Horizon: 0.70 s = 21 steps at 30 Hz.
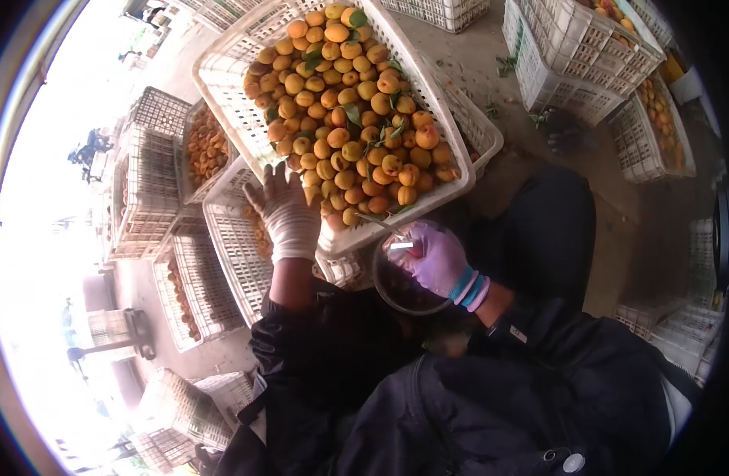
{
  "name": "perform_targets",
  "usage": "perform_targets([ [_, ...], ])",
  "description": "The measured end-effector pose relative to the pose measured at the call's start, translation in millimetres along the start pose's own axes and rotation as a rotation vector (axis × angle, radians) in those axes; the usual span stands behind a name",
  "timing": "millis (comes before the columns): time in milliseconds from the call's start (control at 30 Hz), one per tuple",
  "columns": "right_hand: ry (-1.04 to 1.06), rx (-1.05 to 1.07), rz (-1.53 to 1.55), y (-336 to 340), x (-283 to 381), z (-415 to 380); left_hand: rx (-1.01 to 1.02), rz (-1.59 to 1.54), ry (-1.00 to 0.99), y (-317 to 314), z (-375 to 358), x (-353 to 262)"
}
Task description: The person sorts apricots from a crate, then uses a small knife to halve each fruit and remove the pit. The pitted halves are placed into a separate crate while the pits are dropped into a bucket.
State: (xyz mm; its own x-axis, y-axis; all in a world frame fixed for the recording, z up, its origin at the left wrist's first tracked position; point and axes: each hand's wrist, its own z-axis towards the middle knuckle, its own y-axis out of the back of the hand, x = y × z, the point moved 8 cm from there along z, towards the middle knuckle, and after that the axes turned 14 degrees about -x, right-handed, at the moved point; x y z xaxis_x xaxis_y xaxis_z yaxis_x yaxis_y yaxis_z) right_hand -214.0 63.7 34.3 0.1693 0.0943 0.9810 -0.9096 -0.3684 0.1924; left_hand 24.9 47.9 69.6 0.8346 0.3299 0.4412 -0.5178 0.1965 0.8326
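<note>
A white plastic crate [213, 95] is heaped with apricots [332, 119], with a few green leaves among them. My left hand [289, 210], in a whitish glove, lies at the crate's near left edge beside the fruit, its fingers spread and nothing visible in them. In a purple glove, my right hand [440, 262] is closed round the reddish handle of a small knife [380, 225], whose thin blade points toward the apricots. Under that hand is a round dark bowl or bucket [388, 297]; its contents are too dark to make out.
Another crate [237, 230] sits under the left side of the full one. Stacked crates [146, 182] stand at left, one holding halved-looking fruit [208, 147]. More stacks [575, 55] are at upper right, beside a crate of fruit [658, 119]. A dark glove-like item [567, 131] lies on the floor.
</note>
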Motion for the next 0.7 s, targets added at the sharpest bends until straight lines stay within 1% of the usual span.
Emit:
perform_targets([
  [33, 0.005, -0.004, 0.009, 1, -1, 1, 0.030, -0.045, -0.033, -6, 5, -14],
  [100, 0.008, -0.009, 0.010, 2, -6, 2, 0.175, 0.038, -0.048, -44, 7, -24],
  [133, -0.079, 0.000, 0.103, 0, -14, 1, 0.239, 0.100, -0.080, -57, 8, -26],
  [167, -0.165, 0.009, 0.198, -2, -20, 1, 0.240, 0.097, -0.078, -65, 11, -28],
  [233, -0.150, -0.006, 0.146, 1, -18, 3, 0.253, 0.120, -0.164, -71, 14, -33],
  [300, -0.129, -0.024, 0.099, 2, -14, 2, 0.245, 0.098, -0.169, -62, 15, -35],
  [367, -0.071, -0.077, 0.274, 4, -7, 2, 0.235, 0.154, -0.170, -69, 15, -36],
  [400, -0.065, -0.085, 0.278, 6, -8, 1, 0.203, 0.176, -0.180, -68, 14, -37],
  [433, -0.126, -0.029, 0.425, 1, -10, 0, 0.192, 0.180, -0.185, -66, 13, -38],
  [467, -0.185, 0.027, 0.571, -2, -10, -2, 0.237, 0.141, -0.162, -68, 12, -38],
  [500, -0.177, 0.017, 0.577, 2, -9, -2, 0.282, 0.102, -0.140, -69, 9, -37],
  [533, -0.190, 0.028, 0.499, 6, -9, -3, 0.021, 0.052, -0.164, -81, 4, -35],
  [567, -0.202, 0.039, 0.420, 9, -9, -4, 0.011, 0.054, -0.172, -68, 4, -36],
  [600, -0.196, 0.032, 0.424, 11, -10, -4, 0.119, -0.062, -0.106, -64, 1, -33],
  [633, -0.244, 0.047, 0.535, 10, -15, -5, 0.229, -0.178, -0.040, -57, -5, -32],
  [667, -0.293, 0.064, 0.647, 9, -15, -7, 0.027, -0.536, 0.085, -30, -14, -26],
  [700, -0.290, 0.060, 0.653, 12, -13, -8, 0.047, -0.819, 0.270, -25, -27, -25],
])
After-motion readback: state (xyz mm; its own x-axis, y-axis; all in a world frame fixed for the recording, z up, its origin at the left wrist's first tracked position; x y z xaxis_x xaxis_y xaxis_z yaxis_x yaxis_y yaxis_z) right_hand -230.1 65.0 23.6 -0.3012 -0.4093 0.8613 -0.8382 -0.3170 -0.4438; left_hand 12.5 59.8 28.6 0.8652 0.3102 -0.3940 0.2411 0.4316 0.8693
